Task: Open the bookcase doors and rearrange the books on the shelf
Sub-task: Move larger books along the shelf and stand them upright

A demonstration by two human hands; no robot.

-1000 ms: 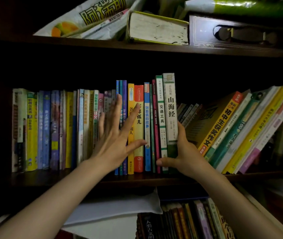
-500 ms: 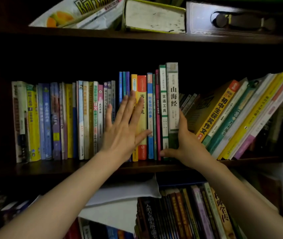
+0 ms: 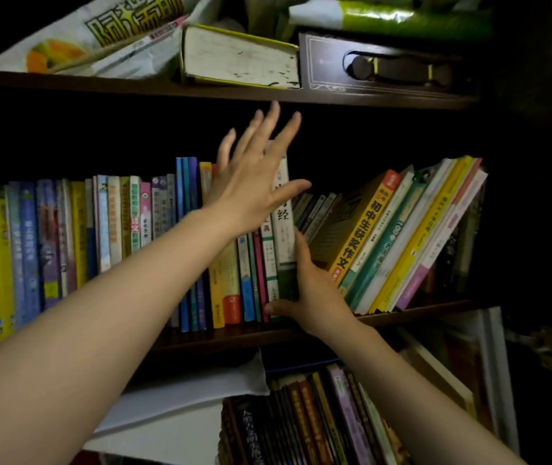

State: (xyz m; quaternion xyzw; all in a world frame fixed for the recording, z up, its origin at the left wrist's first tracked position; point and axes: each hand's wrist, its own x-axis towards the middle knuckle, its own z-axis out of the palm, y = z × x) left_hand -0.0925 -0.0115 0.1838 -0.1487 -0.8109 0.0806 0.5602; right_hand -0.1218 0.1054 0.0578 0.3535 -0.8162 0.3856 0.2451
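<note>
The middle shelf (image 3: 234, 337) carries a row of upright books (image 3: 66, 236) on the left and a leaning stack (image 3: 402, 236) on the right. My left hand (image 3: 254, 182) is raised with straight, spread fingers in front of the tops of the tall middle books, over the grey-green book (image 3: 284, 243). My right hand (image 3: 315, 293) lies flat against the right side of that grey-green book, thumb along the front of the spines near the shelf. Neither hand grips anything.
The upper shelf holds a printed bag (image 3: 100, 35), a thick book lying flat (image 3: 241, 58) and a dark box with a handle (image 3: 385, 68). Below, white paper (image 3: 184, 397) and more book spines (image 3: 318, 427) fill the lower shelf. The dark bookcase side (image 3: 543, 196) stands at right.
My left hand has moved up and right, from the orange and blue spines to the tops of the tall middle books. My right hand has stayed against the grey-green book.
</note>
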